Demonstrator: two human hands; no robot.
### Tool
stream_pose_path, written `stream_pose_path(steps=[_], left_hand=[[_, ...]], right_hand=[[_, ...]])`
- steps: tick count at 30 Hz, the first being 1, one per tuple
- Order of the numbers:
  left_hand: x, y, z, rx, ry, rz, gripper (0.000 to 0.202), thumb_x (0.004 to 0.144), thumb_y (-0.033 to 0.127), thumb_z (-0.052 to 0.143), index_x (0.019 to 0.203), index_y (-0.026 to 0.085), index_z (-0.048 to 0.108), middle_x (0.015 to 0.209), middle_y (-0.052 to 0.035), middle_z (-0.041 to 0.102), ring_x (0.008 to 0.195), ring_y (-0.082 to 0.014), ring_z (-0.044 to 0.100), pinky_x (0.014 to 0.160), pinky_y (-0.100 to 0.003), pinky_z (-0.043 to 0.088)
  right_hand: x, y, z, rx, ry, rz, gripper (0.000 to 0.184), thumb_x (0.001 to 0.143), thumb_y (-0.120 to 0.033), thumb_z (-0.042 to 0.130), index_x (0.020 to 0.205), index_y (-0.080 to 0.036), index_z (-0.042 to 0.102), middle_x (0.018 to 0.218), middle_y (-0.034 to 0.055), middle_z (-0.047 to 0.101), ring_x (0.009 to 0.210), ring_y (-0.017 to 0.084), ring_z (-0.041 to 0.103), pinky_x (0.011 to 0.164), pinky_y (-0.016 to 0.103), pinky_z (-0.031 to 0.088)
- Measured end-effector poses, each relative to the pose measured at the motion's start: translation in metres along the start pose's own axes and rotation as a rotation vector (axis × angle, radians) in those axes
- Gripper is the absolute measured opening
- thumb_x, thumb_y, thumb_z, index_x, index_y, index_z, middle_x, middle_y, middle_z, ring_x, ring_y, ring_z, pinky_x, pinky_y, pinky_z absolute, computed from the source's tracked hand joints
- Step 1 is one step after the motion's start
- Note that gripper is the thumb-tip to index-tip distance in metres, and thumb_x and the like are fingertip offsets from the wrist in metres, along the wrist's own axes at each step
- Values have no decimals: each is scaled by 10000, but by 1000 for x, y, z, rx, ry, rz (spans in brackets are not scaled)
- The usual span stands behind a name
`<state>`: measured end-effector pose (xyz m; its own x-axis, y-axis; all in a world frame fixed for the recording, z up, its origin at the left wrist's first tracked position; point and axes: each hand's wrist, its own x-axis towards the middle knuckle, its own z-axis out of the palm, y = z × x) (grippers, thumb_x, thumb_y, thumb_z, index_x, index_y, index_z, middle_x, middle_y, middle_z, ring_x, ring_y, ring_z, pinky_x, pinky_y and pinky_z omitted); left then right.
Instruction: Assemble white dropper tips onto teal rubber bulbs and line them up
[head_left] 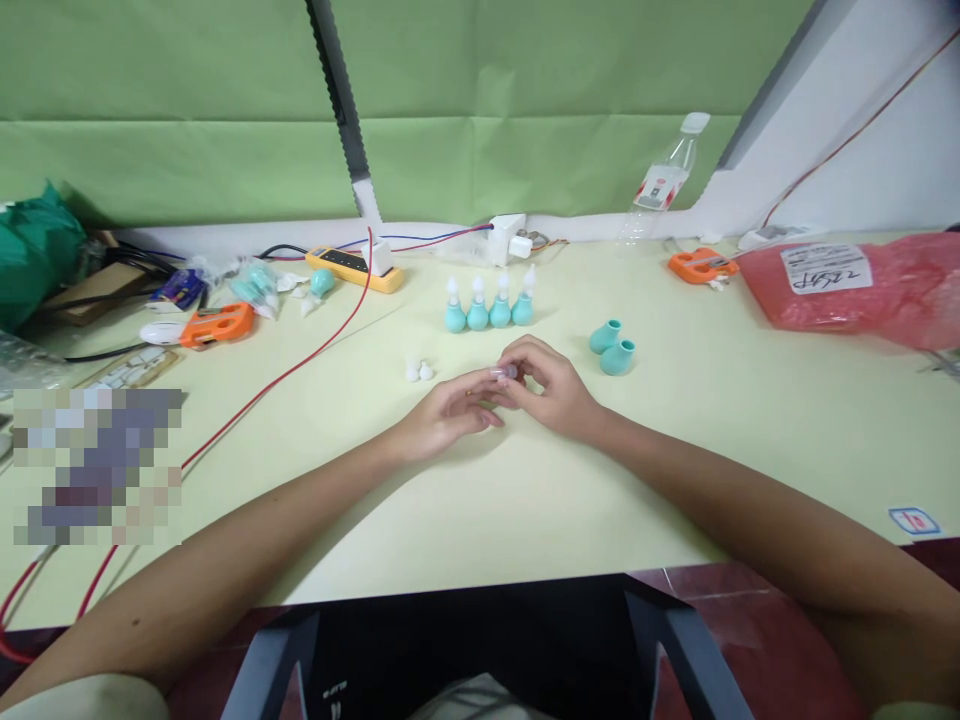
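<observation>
My left hand (448,412) and my right hand (553,388) meet above the middle of the table. Between their fingertips is a small translucent piece (506,371), partly hidden by the fingers. My right thumb and forefinger pinch it, while the upper fingers of my left hand hold its other side; the left thumb hangs lower, apart. Behind the hands stands a row of several turquoise bulbs (478,317) with white and clear tips. Two small white pieces (419,370) lie left of the hands. Two turquoise bulbs without tips (616,357) lie to the right.
A red cable (300,362) crosses the table on the left. Near the wall are a yellow power strip (356,270), an orange tool (217,325) and bagged turquoise parts (256,285). On the right are a clear bottle (664,185), another orange tool (702,265) and a red package (862,290).
</observation>
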<state>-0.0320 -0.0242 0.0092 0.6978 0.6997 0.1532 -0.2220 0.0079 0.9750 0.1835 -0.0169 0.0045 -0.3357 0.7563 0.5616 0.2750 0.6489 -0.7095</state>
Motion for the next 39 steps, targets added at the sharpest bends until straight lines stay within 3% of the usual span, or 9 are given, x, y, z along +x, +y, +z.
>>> stream_pose_path(steps=[7,12,17,31,39], left_hand=[[-1,-1,0,-4,-13,15,481,870,177,690,1341,272,681,1540,-124,529,1295,-311,596,988,-450,546],[-2,-1,0,14,-23,7,487,880,176,676,1357,275,665,1563,-118,504,1295,-296,597,1002,-436,536],[-2,0,2,22,-16,-2,486,864,180,698,1342,262,671,1516,-125,553,1242,-282,629,984,-414,533],[-1,-4,-4,13,-53,-7,501,888,200,687,1385,229,638,1404,-159,625,1234,-306,639,998,-439,518],[2,0,-4,-78,-27,-53,429,863,193,698,1292,205,698,1391,-168,644,1217,-326,661,966,-429,511]], right_hand=[[-2,6,-2,114,-101,7,225,938,-242,618,1159,-250,664,1049,76,647,955,222,634,802,393,563],[-4,11,-1,169,-109,100,256,953,-291,626,1194,-239,694,1067,76,679,967,221,660,836,392,567],[-3,10,-3,210,-142,154,262,959,-347,632,1183,-237,712,1068,69,700,956,222,668,798,369,566],[0,-4,-5,85,-171,168,162,955,-275,593,1051,-191,694,928,51,676,833,188,599,735,327,493],[0,4,-7,256,-220,234,184,941,-311,632,1066,-199,709,1040,66,719,940,220,654,817,353,522]])
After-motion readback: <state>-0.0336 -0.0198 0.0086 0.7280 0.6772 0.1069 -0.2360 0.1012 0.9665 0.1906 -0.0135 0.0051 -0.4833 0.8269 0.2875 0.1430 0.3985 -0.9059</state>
